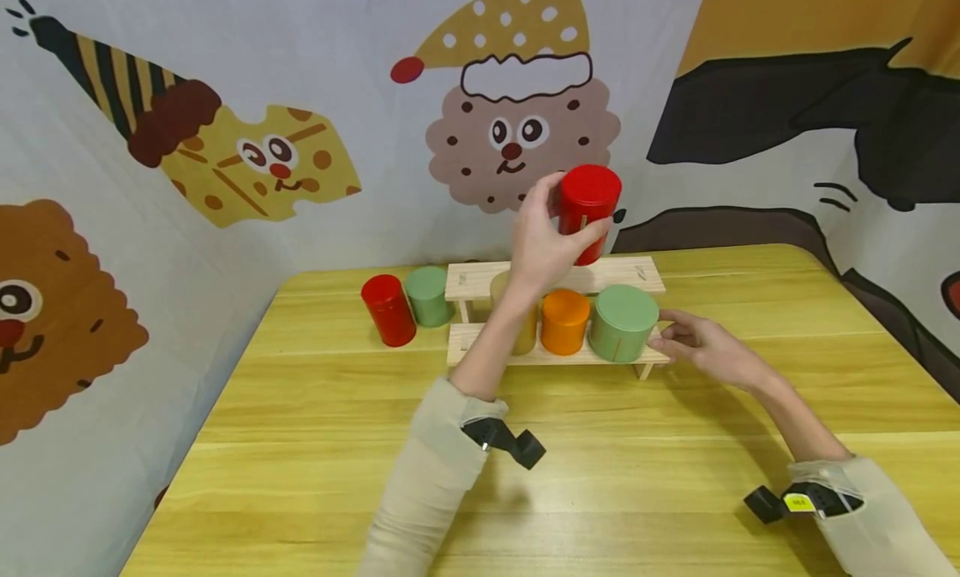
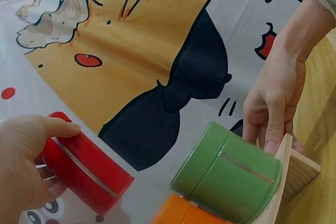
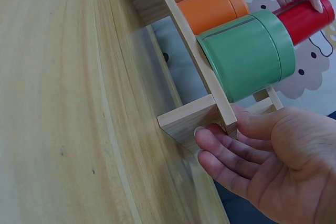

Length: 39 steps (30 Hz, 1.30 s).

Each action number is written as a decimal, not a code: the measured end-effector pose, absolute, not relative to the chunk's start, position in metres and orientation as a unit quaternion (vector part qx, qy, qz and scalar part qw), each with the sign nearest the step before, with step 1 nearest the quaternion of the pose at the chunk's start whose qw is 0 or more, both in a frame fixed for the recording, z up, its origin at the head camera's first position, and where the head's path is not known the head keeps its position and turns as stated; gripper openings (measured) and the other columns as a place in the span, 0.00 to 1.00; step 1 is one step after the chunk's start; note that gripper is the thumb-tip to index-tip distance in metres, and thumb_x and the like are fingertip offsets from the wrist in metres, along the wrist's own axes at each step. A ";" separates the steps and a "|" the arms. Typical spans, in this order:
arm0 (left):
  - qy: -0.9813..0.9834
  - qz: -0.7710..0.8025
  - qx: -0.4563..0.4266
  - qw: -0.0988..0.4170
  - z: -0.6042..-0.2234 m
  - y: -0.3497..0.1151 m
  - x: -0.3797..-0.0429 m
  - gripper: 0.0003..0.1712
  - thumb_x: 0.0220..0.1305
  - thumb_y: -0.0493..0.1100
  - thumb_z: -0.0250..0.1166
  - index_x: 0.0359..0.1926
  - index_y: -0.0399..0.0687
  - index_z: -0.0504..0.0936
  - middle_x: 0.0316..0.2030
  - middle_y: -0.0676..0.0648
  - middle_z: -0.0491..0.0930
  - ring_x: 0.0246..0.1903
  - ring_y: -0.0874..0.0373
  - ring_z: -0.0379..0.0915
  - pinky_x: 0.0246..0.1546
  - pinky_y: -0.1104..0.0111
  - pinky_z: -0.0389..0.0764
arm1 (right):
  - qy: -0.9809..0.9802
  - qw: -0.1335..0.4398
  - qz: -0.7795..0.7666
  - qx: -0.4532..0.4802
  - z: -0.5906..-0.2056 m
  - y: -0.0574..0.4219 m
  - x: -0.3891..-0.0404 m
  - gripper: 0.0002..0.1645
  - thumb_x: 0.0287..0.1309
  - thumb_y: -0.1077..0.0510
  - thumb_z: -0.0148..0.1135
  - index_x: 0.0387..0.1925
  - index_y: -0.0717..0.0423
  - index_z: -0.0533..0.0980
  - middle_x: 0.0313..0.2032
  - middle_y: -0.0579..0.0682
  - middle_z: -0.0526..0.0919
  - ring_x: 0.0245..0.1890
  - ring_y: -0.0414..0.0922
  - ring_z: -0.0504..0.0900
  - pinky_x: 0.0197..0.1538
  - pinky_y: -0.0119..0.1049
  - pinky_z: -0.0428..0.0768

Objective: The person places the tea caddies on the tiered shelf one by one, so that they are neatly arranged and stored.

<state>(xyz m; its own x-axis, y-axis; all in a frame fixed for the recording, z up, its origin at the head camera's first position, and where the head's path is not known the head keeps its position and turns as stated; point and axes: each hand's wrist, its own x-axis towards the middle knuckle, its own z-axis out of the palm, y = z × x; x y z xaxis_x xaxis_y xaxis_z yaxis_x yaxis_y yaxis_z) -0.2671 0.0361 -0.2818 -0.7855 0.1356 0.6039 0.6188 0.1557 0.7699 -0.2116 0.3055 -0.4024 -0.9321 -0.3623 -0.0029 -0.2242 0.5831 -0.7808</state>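
Your L hand [image 1: 542,245] has a red tin [image 1: 587,195] roughly upright, thumb on its near side, fingers curled round its L side. Tin's over the upper shelf [image 1: 630,273] of the wooden rack, toward the R half; can't tell if the base touches. Your R hand [image 1: 701,348] pinches the R end of the lower shelf [image 1: 467,337] btwn thumb & curled fingers, just beside the wide green tin [image 1: 622,327]. Going L, same shelf: orange tin [image 1: 565,323], then gold tin [image 1: 528,333], partly behind your L forearm. On the table [image 1: 300,444], L of rack: 2nd red tin [image 1: 389,310] & small green tin [image 1: 430,298].

Step in hand looks like positioning the held tin at the upper shelf w/ rack steadied. Next move prob. calls for a level base, gentle lowering inside the shelf edges, & steady R grip w/o tipping the rack.
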 end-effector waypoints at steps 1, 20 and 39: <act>-0.734 -0.594 -0.259 0.202 -0.282 0.038 -0.267 0.36 0.55 0.36 0.77 0.63 0.32 0.71 0.54 0.39 0.78 0.51 0.52 0.75 0.51 0.76 0.76 | 0.886 0.081 -0.425 -0.166 -0.402 0.306 -0.212 0.35 0.74 0.56 0.56 0.72 0.71 0.58 0.48 0.60 0.81 0.43 0.46 0.82 0.42 0.41 0.83; -0.788 -0.550 -0.237 0.144 -0.298 0.071 -0.267 0.38 0.57 0.42 0.77 0.64 0.37 0.70 0.55 0.42 0.77 0.51 0.54 0.73 0.47 0.79 0.75 | 0.886 0.085 -0.424 -0.167 -0.402 0.304 -0.211 0.35 0.74 0.56 0.57 0.71 0.72 0.59 0.46 0.58 0.82 0.43 0.47 0.82 0.43 0.40 0.82; -0.814 -0.542 -0.187 0.095 -0.308 0.088 -0.279 0.38 0.57 0.47 0.77 0.65 0.43 0.71 0.55 0.49 0.78 0.50 0.59 0.74 0.47 0.77 0.77 | 0.890 0.083 -0.418 -0.162 -0.400 0.304 -0.210 0.35 0.74 0.56 0.57 0.71 0.72 0.59 0.47 0.59 0.82 0.43 0.48 0.82 0.43 0.40 0.82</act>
